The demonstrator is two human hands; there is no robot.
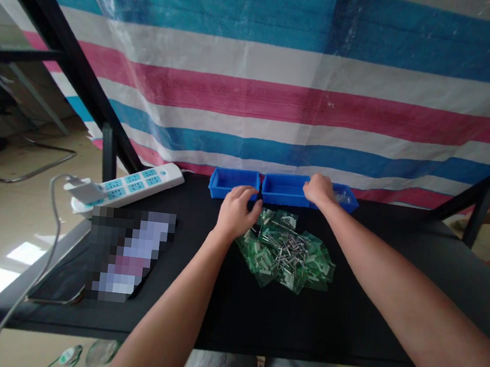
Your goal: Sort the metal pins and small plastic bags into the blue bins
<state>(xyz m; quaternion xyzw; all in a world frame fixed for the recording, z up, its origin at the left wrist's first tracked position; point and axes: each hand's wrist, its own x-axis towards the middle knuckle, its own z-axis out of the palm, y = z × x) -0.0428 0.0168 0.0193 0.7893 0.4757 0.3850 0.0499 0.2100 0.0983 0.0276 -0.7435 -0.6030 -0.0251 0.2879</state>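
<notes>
My left hand (pixel 237 210) hovers over the black table (pixel 257 319), fingers curled in a pinch at the upper left edge of a pile of small green bags and metal pins (pixel 290 251). What the pinch holds is too small to make out. My right hand (pixel 319 190) rests closed on the front rim of the middle blue bin (pixel 283 190), fingers bent down over the edge. A second blue bin (pixel 233 183) stands just left of it, and a third (pixel 347 198) shows partly behind my right hand.
A white power strip (pixel 127 187) with a plug and grey cable lies at the table's back left. A blurred flat object (pixel 127 256) lies front left. A striped tarp (pixel 308 85) hangs behind. Black frame bars (pixel 66 54) slope on both sides.
</notes>
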